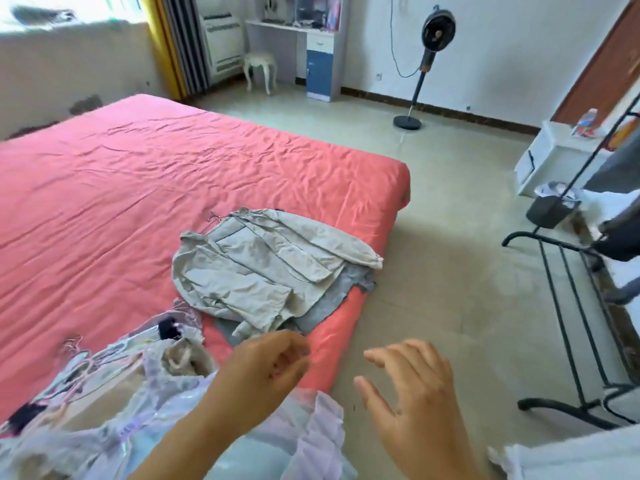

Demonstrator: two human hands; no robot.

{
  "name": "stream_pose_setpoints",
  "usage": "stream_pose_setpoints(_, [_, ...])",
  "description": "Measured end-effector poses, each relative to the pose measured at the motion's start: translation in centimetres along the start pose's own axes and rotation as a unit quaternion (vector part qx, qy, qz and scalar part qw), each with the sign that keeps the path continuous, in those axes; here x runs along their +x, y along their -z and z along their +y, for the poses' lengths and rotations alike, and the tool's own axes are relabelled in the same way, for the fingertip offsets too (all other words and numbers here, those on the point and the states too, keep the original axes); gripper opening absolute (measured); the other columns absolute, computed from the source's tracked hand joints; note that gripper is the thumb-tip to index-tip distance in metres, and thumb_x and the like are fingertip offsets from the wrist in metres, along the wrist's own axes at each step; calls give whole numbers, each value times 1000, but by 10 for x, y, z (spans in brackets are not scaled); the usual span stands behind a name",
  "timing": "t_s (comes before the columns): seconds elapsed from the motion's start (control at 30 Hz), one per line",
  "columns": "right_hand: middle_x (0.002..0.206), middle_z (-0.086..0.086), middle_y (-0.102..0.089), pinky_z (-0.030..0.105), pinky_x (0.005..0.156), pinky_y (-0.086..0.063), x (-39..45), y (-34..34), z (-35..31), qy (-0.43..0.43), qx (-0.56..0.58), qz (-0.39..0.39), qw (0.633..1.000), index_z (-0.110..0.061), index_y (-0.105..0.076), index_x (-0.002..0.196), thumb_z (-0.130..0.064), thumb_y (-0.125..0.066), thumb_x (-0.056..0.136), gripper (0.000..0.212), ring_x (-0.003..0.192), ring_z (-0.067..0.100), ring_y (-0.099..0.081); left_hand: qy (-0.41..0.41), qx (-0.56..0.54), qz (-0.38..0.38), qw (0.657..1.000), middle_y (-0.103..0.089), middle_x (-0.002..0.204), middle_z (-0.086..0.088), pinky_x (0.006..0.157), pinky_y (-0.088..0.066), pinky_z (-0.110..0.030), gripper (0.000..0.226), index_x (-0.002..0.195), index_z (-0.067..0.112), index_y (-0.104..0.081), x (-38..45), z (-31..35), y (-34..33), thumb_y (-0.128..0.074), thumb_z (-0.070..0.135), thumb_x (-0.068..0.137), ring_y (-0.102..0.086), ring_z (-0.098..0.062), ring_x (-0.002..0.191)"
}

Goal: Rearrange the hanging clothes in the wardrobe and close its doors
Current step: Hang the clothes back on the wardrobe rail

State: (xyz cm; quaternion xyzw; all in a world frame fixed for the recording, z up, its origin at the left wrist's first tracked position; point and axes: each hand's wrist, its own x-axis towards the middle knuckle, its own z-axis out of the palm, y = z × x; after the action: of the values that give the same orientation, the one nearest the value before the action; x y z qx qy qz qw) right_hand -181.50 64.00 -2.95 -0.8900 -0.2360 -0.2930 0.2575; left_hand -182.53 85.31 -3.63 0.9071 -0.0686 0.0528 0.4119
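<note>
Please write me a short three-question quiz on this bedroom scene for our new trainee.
1. True or false: the beige jacket lies flat on the pink bed.
2. Which of the hands has its fingers spread open above the floor?
A. left hand
B. right hand
3. Fill in: the standing fan stands against the far ____.

Key: 1 true; 2 B; 3 wall. Neither hand holds anything; the left hand's fingers curl loosely over the bed's edge.
</note>
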Motion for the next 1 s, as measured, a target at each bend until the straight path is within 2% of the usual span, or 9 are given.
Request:
stream_pose_setpoints(0.1, [79,-11,-62,24,74,-29,30,-33,4,12,25,-33,999,-20,-67,82,-39,-57,71,24,87,12,-47,33,17,28,999,-63,79,24,62,-49,-19,19,92,55,-54,9,-16,15,-51,52,74,-59,4,65])
stream_pose_setpoints(0.2, [80,-12,-60,24,76,-31,61,-71,11,11,73,-77,994,-24,-64,85,-41,-56,71,23,87,11,-47,89,25,59,994,-63,75,20,63,-53,-28,28,100,41,-57,20,-37,24,-50,52,74,-59,3,65])
stream_pose_setpoints(0.27, [80,-12,-59,27,76,-35,81,-97,17,20,108,-110,988,-24,-64,85,-40,-57,71,23,86,12,-47,126,37,73,989,-62,72,20,64,-53,-28,30,95,35,-63,30,-49,31,-49,53,76,-59,3,67])
stream_pose_setpoints(0.4, [82,-11,-62,26,76,-34,124,-148,31,58,150,-164,973,-22,-64,86,-41,-56,71,25,86,9,-46,188,73,100,974,-59,70,24,64,-46,-11,10,92,35,-64,60,-69,41,-64,39,83,-59,5,73])
stream_pose_setpoints(0.5, [83,-12,-61,27,74,-41,162,-194,50,87,188,-203,957,-23,-64,87,-42,-55,71,26,86,7,-45,248,70,129,958,-61,74,23,65,-47,-13,14,93,33,-65,89,-85,41,-62,38,81,-59,5,74])
stream_pose_setpoints(0.63, [80,-13,-60,23,69,-38,227,-265,89,143,231,-253,929,-24,-64,87,-42,-54,71,25,85,7,-45,337,52,193,920,-60,89,28,66,-50,-21,15,87,39,-63,145,-112,31,-56,44,75,-60,1,76])
stream_pose_setpoints(0.73, [81,-15,-60,24,68,-41,278,-309,125,159,266,-287,907,-25,-63,88,-41,-55,70,26,86,6,-45,393,43,225,891,-64,80,23,65,-47,-16,7,86,44,-60,198,-127,24,-62,41,79,-60,1,75])
stream_pose_setpoints(0.8, [84,-14,-62,24,68,-41,311,-337,146,171,266,-297,901,-24,-64,90,-43,-54,71,29,88,6,-46,418,35,232,878,-64,78,21,67,-47,-14,12,89,43,-61,237,-138,24,-67,33,84,-60,3,77])
stream_pose_setpoints(1.0, [89,-13,-64,26,70,-36,385,-430,186,160,253,-345,890,-24,-64,94,-47,-50,71,35,90,9,-48,441,6,240,865,-64,91,19,77,-50,-23,18,90,44,-57,349,-197,38,-66,28,86,-60,1,82])
